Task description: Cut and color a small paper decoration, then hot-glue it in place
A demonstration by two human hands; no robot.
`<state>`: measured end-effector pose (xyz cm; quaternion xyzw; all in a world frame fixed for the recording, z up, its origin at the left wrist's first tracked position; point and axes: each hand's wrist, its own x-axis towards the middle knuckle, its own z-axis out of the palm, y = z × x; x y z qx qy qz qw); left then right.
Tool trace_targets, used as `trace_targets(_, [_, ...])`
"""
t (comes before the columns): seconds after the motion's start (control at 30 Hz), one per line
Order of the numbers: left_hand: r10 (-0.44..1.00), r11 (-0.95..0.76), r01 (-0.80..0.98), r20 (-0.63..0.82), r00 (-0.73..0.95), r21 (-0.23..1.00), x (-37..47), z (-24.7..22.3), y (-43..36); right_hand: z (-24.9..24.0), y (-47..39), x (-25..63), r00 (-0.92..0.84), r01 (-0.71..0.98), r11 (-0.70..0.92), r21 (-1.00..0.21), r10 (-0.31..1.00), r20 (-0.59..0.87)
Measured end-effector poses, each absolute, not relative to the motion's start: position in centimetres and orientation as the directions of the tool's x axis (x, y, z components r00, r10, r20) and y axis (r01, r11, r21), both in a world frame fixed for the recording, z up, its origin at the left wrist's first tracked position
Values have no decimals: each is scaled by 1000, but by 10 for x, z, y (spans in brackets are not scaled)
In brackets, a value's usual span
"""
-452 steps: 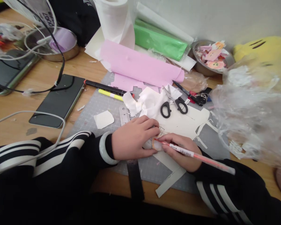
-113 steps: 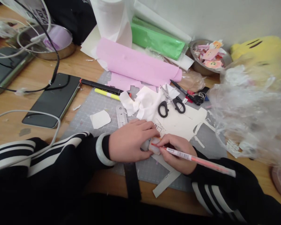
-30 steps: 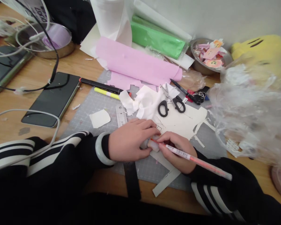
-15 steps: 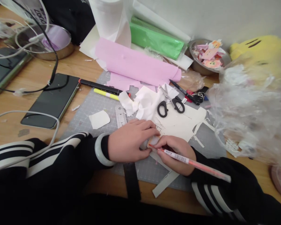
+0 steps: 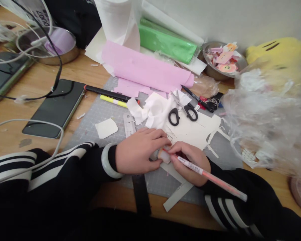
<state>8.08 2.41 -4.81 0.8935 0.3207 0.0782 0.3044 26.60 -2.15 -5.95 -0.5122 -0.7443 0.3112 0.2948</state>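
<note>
Between the thumb and fingers of my left hand (image 5: 139, 152) is a small white piece with an orange-red edge (image 5: 164, 156), held over the grey cutting mat (image 5: 90, 125). My right hand (image 5: 190, 162) is closed around a red pen (image 5: 203, 173), whose tip touches the upper part of the small piece. Black-handled scissors (image 5: 183, 108) lie beyond my hands on cut white paper (image 5: 190, 132). A metal ruler (image 5: 129, 124) runs partly under my left hand, and a loose cream paper piece (image 5: 106, 128) lies to its left.
Phone (image 5: 56, 108), cables and a metal bowl (image 5: 65, 58) are at the left. Pink sheet (image 5: 145, 68), green packet (image 5: 168, 42) and a bowl of paper cutouts (image 5: 224, 62) stand behind. Crumpled clear plastic (image 5: 268, 124) covers the right side. Markers (image 5: 107, 93) lie near the pink sheet.
The pen tip has moved up along the small piece, and my right fingers have shifted slightly, showing more of it. My left hand has stayed in place.
</note>
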Motion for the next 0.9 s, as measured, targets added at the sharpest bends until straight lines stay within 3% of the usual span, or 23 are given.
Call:
trace_targets(0.1, [615, -612, 514, -47, 787, 600, 81, -49, 24, -57, -20, 267, -424, 541, 335, -772, 901, 93])
trace_targets(0.23, [614, -610, 519, -57, 787, 599, 80, -49, 24, -55, -19, 268, -287, 577, 189, -795, 958, 20])
trace_targets(0.4, [613, -616, 515, -47, 788, 596, 80, -49, 24, -56, -19, 267, -418, 536, 306, -787, 906, 68])
trace_targets(0.57, [616, -612, 520, -53, 786, 596, 80, -49, 24, -58, -20, 267, -255, 588, 164, -792, 967, 11])
trace_targets(0.73, [614, -611, 516, -52, 787, 600, 80, -49, 24, -58, -19, 267, -418, 515, 333, -790, 902, 109])
trace_targets(0.9, [616, -612, 524, -58, 786, 592, 81, -48, 24, -51, -16, 268, -295, 602, 201, -773, 955, 18])
